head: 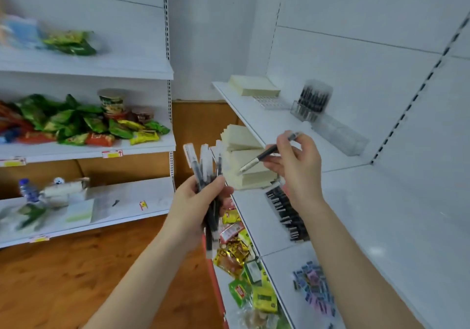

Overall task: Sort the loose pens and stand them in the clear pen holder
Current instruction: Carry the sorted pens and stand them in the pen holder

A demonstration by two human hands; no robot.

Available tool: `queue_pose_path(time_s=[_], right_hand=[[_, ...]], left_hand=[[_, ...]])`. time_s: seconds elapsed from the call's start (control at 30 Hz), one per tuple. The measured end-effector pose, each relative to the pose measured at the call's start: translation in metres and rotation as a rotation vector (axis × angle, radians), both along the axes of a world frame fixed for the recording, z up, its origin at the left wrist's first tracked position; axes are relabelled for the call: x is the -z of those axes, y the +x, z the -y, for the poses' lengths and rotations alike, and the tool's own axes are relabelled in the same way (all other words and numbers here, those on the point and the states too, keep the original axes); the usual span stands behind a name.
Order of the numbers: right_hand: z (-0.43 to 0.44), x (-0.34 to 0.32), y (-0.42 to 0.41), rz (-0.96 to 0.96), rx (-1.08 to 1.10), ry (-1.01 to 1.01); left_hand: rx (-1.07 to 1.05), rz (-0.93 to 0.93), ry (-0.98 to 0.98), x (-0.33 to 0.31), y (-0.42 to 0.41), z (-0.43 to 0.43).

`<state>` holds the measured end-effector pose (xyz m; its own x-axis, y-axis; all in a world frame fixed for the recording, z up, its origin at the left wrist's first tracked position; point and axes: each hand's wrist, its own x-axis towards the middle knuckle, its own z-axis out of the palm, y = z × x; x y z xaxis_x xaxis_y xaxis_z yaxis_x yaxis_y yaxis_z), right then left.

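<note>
While aslant, pen [267, 152] tip lower-left.

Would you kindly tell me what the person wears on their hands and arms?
Nothing visible: the left hand and right hand are ungloved, no rings showing. The left forearm and right forearm are bare to the frame edge: no sleeves, watches or bracelets.

— What sort of room is this?
— A shop corner. A plain white wall [211, 36] stands at the back, with a brown wooden panel [203, 117] along its foot.
— And underfoot?
— An orange-brown wood-look floor [63, 283].
— Furniture?
— White metal shelving on the left [142, 70], three tiers showing, with a slotted upright strip [166, 23]. More white metal shelving on the right [381, 214], with tall back panels.
— Light?
— Soft and even; the far left is blurred.
</note>
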<state>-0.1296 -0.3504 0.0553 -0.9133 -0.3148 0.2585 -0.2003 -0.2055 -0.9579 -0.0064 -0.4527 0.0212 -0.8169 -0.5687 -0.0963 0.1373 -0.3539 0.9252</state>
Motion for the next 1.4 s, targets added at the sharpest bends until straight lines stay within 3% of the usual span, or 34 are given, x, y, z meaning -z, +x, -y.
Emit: queue_pose_path(time_s=[0.1,0.23,0.37,0.5,0.67,0.9,1.2,1.4], right_hand=[[0.042,0.001,-0.047,0.089,0.003,0.039],[0.088,0.012,-0.110,0.036,0.026,0.158],[0.117,0.015,-0.166,-0.056,0.173,0.223],[0.128,0.014,-0.218,-0.007,0.354,0.240],[0.101,0.002,-0.259,0.040,0.644,0.204],[0.040,-0.027,-0.315,-0.160,0.987,0.179],[0.031,-0.022,-0.393,-0.279,0.962,0.490],[0.033,-0.015,-0.414,-0.176,0.859,0.676]], left_hand=[[-0.041,0.011,0.097,0.001,-0.027,0.046],[-0.021,0.017,0.167,0.003,-0.072,0.109],[0.118,-0.005,0.133,0.003,-0.130,0.170],[0.286,-0.025,0.100,-0.009,-0.203,0.214],[0.513,-0.031,0.131,-0.024,-0.290,0.215],[0.702,0.008,0.175,-0.024,-0.371,0.182],[0.747,-0.073,0.087,-0.025,-0.433,0.161],[0.808,-0.122,0.056,-0.026,-0.457,0.158]])
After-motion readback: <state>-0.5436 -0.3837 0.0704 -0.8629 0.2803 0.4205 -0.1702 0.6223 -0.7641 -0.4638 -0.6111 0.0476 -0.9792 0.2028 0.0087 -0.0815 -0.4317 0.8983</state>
